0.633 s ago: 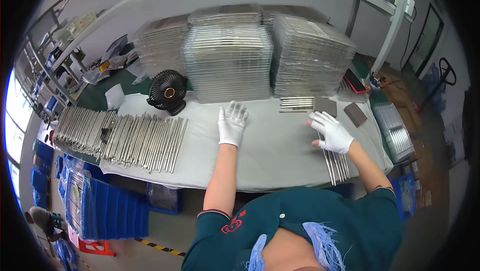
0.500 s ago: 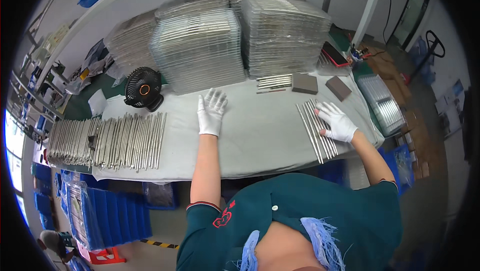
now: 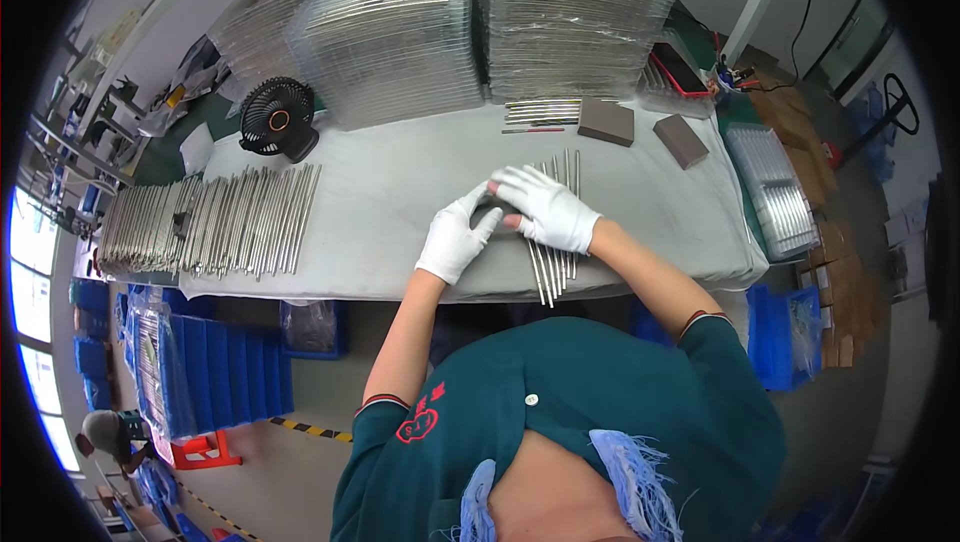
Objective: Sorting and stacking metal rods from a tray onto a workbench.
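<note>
Near the table's front edge, several thin silvery metal rods [image 3: 545,277] lie roughly parallel on the pale cloth. My right hand [image 3: 548,210], in a white glove with bare fingertips showing, lies across their middle with its fingers stretched out, hiding part of them. Just to its left is my left hand [image 3: 452,242], also gloved, fingers apart and slightly bent toward the right hand's fingertips. Nothing shows in its grasp. A long row of similar metal rods [image 3: 240,217] lies side by side at the table's left, with a small dark object on top.
Tall stacks of clear trays filled with rods [image 3: 390,52] stand at the back. A black fan [image 3: 278,120] is left of them. Two brown blocks [image 3: 606,123], a red-edged phone [image 3: 680,69] and another tray [image 3: 770,192] are at the right. Blue crates [image 3: 230,362] stand below left.
My right hand and the rods under it have moved left across the cloth. The left hand has turned from palm-up to reach toward the right hand. The view has shifted slightly.
</note>
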Available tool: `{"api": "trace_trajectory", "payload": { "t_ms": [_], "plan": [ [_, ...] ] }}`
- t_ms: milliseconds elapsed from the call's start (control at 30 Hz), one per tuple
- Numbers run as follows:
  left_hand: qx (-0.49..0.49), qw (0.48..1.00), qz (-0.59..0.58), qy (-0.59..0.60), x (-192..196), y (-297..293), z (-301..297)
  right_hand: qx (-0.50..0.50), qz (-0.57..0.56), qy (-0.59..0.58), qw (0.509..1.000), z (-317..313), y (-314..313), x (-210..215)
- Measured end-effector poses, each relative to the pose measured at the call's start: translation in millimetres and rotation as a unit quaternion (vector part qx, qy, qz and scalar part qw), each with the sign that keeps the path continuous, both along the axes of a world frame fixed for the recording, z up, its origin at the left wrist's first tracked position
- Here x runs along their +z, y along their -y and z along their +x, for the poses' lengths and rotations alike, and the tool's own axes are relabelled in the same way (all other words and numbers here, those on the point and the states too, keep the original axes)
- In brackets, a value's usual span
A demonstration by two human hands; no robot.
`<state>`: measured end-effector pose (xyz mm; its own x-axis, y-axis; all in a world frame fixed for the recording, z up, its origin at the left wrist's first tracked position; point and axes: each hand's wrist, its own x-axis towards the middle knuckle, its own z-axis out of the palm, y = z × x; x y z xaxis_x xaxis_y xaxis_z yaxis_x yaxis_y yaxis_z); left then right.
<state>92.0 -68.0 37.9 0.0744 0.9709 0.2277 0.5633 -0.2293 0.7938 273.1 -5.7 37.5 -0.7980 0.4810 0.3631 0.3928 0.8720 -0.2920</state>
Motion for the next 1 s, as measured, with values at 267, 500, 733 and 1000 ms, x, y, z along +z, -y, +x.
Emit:
{"api": "trace_trajectory", "payload": {
  "t_ms": [267,500,733,1000],
  "plan": [
    [-0.036,0.964,0.143,-0.223,-10,11,-1,-0.165,0.029,-0.012,0.986,-16,-63,-29],
    [-0.026,0.956,0.184,-0.226,-10,10,-2,-0.234,0.001,0.012,0.972,-43,-33,-16],
    [-0.061,0.967,0.151,-0.198,-13,34,-7,-0.172,-0.039,-0.033,0.984,-52,-25,-22],
    [-0.144,0.956,0.071,-0.245,7,92,-24,-0.159,-0.09,-0.075,0.98,-17,-9,-3]
  ]
}}
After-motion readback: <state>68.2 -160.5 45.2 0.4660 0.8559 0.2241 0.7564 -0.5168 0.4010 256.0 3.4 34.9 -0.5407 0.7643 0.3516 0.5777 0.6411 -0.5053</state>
